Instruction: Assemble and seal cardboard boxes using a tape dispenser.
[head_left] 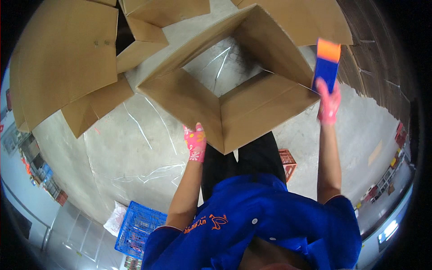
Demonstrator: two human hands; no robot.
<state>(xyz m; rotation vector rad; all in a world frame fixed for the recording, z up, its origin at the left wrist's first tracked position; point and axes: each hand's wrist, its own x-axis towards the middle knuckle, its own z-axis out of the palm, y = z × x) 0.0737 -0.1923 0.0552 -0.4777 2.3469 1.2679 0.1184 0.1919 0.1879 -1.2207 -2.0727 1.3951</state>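
A brown cardboard box (258,105) is opened out into a four-sided frame in front of me, and the floor shows through its middle. My left hand (195,141), in a pink flowered glove, is closed on the box's near-left edge, thumb up along the wall. At the box's right corner my right hand (329,102), also in a pink glove, grips a flat, oblong blue-and-orange object (326,65). Its orange end points away from me and is slightly blurred; its exact kind does not show.
More open cardboard boxes (63,63) stand at the far left. Stacked flat cardboard (373,54) lines the far right. A red crate (287,163) sits behind my legs on the right, a blue crate (139,227) at the near left. White strips (137,123) lie on the concrete floor.
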